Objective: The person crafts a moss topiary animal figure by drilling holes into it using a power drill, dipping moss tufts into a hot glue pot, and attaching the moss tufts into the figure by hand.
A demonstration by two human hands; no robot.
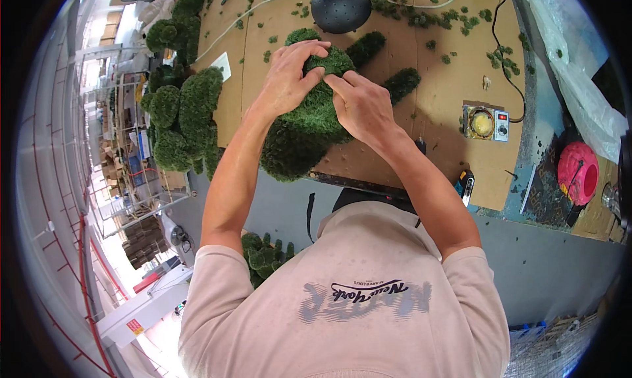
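Cardboard-covered worktop point(454, 161): at its near edge, a green topiary figure point(309, 111) is being clamped by the left hand point(289, 75) and right hand point(362, 108), close together. Low weight and springy softness are being presumed; gripping is being advised around its thick middle.

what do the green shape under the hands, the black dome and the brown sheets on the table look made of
Green shape: probably matte plastic foliage, judging by its fine, dense tufts.
Black dome: perhaps moulded plastic with a soft sheen, given its smooth, dotted surface; painted metal is possible.
Brown sheets: most likely matte cardboard, from the plain tan colour and straight seams.
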